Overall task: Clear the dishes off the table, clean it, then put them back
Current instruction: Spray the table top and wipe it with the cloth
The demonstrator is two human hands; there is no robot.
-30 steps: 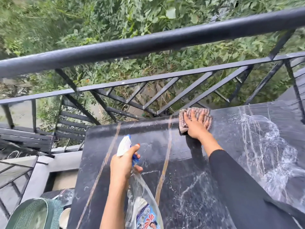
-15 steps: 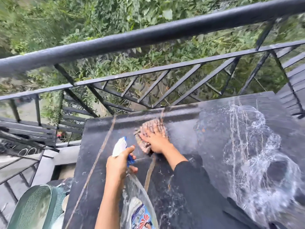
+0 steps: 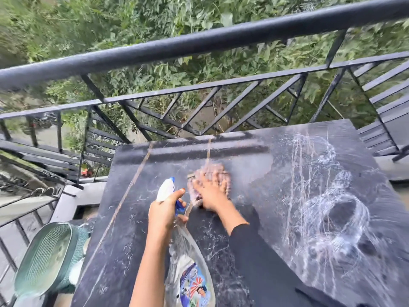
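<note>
The black marble table [image 3: 261, 165] with tan veins fills the lower right; white spray streaks cover its right half. My right hand [image 3: 212, 191] lies flat with spread fingers on a pinkish striped cloth [image 3: 208, 173], pressing it onto the tabletop near the middle. My left hand [image 3: 164, 209] grips the neck of a clear spray bottle [image 3: 190, 262] with a white and blue nozzle, held just above the table's left part. No dishes are on the visible tabletop.
A black metal railing [image 3: 199, 43] runs along the far side of the table, greenery beyond it. A green mesh chair [image 3: 46, 260] stands at the lower left beside the table, with something white next to it. More railing stands at the right.
My right hand has slid the cloth from the table's far edge toward the middle and nearer me. My left hand keeps holding the spray bottle in about the same place.
</note>
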